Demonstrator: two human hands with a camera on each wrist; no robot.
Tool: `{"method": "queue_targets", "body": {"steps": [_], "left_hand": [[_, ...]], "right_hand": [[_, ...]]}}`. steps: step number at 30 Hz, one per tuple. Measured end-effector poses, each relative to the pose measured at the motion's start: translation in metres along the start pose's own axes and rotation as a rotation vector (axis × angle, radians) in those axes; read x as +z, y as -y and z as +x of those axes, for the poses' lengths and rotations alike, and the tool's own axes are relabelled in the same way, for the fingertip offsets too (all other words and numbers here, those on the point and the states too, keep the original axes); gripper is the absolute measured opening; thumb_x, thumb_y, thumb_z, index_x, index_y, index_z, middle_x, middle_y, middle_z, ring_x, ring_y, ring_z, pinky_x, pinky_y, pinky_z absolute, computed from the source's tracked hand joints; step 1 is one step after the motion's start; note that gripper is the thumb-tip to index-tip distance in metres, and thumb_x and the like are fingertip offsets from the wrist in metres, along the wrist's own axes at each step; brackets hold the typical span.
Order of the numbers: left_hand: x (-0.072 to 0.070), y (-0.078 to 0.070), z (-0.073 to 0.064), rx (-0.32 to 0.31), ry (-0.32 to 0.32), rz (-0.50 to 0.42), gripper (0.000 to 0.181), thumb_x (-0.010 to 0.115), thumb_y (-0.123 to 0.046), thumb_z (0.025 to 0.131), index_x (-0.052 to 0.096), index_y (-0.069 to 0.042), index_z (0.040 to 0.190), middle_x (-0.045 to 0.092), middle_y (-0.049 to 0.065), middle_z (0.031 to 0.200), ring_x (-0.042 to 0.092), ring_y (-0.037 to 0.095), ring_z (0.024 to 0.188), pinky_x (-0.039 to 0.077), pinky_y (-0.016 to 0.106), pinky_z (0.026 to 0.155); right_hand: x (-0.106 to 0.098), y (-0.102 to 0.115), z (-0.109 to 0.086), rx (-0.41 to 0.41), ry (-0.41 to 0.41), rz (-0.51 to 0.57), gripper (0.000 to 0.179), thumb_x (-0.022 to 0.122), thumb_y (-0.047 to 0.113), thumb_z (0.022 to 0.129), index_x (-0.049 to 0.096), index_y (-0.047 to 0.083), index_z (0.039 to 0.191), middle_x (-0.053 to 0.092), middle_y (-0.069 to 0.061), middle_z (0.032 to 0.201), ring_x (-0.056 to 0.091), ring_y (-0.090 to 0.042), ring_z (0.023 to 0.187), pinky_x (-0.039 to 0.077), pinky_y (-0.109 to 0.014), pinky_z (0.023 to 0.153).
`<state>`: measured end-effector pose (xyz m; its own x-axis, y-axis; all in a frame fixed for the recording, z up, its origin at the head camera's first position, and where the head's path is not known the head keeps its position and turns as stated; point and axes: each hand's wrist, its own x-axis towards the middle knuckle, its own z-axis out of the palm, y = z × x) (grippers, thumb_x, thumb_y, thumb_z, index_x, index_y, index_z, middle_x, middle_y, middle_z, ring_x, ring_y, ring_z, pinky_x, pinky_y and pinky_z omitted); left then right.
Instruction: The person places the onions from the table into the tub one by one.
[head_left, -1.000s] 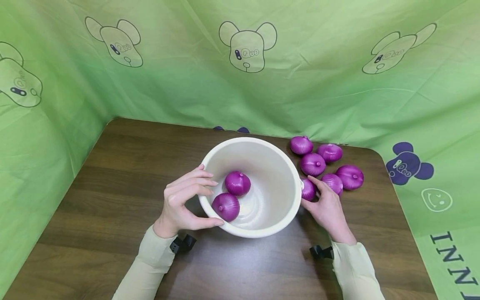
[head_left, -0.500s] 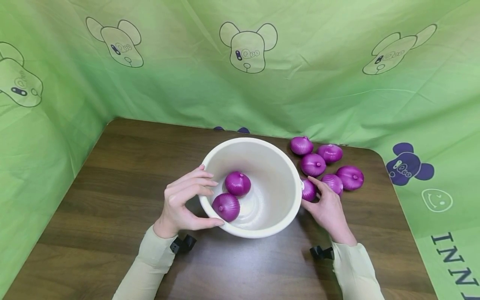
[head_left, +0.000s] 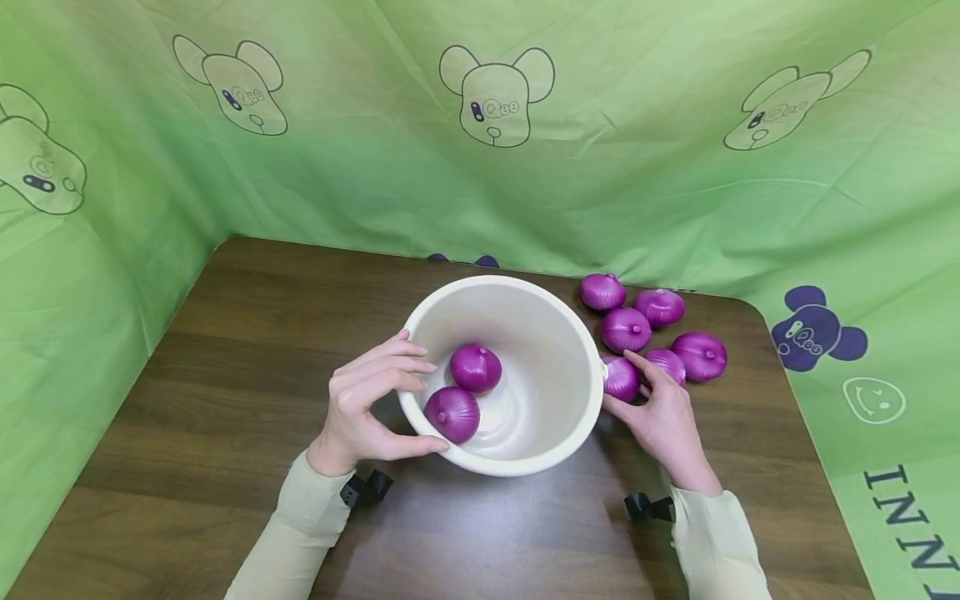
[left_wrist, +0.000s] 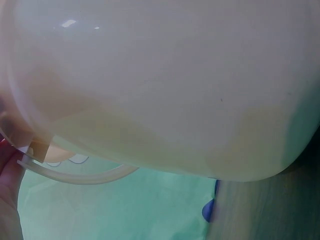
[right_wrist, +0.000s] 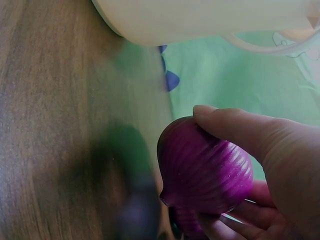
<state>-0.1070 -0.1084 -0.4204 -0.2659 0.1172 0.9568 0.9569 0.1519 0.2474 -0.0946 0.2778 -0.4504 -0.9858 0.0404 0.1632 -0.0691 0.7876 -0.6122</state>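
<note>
My left hand [head_left: 367,404] grips the left rim of a white bucket [head_left: 558,333], its fingertips over the inside edge and its thumb on the near edge. Inside lie two purple onions, one onion [head_left: 476,367] behind the other onion [head_left: 452,414]. Just right of the bucket, my right hand [head_left: 663,417] pinches a third onion [head_left: 621,380] between thumb and fingers. The right wrist view shows that onion clearly, thumb [right_wrist: 235,127] across it. The left wrist view is mostly filled by the bucket's outer wall [left_wrist: 175,90].
Several more onions [head_left: 626,329] lie grouped at the back right of the brown wooden table [head_left: 247,358]. Green printed cloth [head_left: 360,167] hangs behind and along the sides. A bucket handle [left_wrist: 90,176] hangs at the bucket's far side.
My right hand has shifted slightly right with the onion, which shows a bit more beside the bucket. The left hand and the bucket have stayed put.
</note>
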Motion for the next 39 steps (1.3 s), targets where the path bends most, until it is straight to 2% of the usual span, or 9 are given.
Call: {"method": "queue_targets", "body": {"steps": [14,15,18,20,22,32,39], "left_hand": [[0.0,0.0,0.0,-0.002,-0.001,-0.003,0.05,0.09,-0.046,0.073,0.07,0.001,0.078,0.073,0.016,0.084,0.07,0.035,0.08,0.055,0.056,0.096],[0.0,0.0,0.0,-0.002,-0.001,-0.003,0.05,0.09,-0.046,0.073,0.07,0.001,0.078,0.073,0.016,0.084,0.07,0.035,0.081,0.055,0.056,0.096],[0.0,0.0,0.0,-0.004,0.0,-0.003,0.051,0.09,-0.046,0.073,0.07,0.001,0.078,0.073,0.016,0.084,0.07,0.034,0.081,0.055,0.055,0.097],[0.0,0.0,0.0,-0.006,0.001,-0.001,0.051,0.089,-0.046,0.073,0.07,0.0,0.078,0.073,0.016,0.084,0.07,0.034,0.081,0.055,0.055,0.097],[0.0,0.0,0.0,-0.008,0.001,0.0,0.051,0.089,-0.046,0.073,0.07,0.0,0.078,0.073,0.016,0.084,0.07,0.034,0.081,0.055,0.055,0.097],[0.0,0.0,0.0,-0.01,0.002,0.005,0.05,0.089,-0.046,0.073,0.07,0.0,0.078,0.073,0.016,0.085,0.07,0.034,0.081,0.055,0.055,0.097],[-0.001,0.001,0.0,-0.01,0.003,0.002,0.05,0.089,-0.045,0.073,0.069,0.0,0.078,0.073,0.016,0.085,0.071,0.035,0.081,0.055,0.055,0.097]], "right_hand": [[-0.011,0.01,0.002,-0.023,-0.024,0.049,0.075,0.091,0.018,0.078,0.055,-0.004,0.141,0.059,-0.026,0.128,0.064,-0.044,0.113,0.054,-0.046,0.093],[-0.011,0.011,0.002,-0.024,-0.026,0.05,0.075,0.091,0.018,0.079,0.055,-0.004,0.141,0.059,-0.025,0.128,0.064,-0.044,0.112,0.055,-0.043,0.093],[-0.012,0.011,0.002,-0.027,-0.034,0.053,0.075,0.091,0.018,0.079,0.055,-0.003,0.141,0.059,-0.024,0.126,0.065,-0.043,0.112,0.055,-0.021,0.092],[-0.012,0.01,0.003,-0.03,-0.04,0.056,0.074,0.091,0.018,0.079,0.056,-0.003,0.141,0.059,-0.022,0.126,0.065,-0.041,0.112,0.049,-0.008,0.089],[-0.012,0.01,0.004,-0.035,-0.045,0.069,0.074,0.091,0.017,0.079,0.055,-0.003,0.141,0.059,-0.022,0.125,0.065,-0.04,0.112,0.043,0.0,0.086],[-0.017,0.018,0.006,-0.049,-0.086,0.108,0.075,0.091,0.011,0.077,0.056,-0.002,0.141,0.062,-0.02,0.133,0.066,-0.037,0.112,0.044,-0.001,0.085],[-0.022,0.027,0.004,-0.017,-0.116,0.108,0.079,0.093,0.019,0.076,0.056,0.008,0.145,0.061,-0.016,0.135,0.064,-0.033,0.116,0.044,-0.003,0.088]]}}
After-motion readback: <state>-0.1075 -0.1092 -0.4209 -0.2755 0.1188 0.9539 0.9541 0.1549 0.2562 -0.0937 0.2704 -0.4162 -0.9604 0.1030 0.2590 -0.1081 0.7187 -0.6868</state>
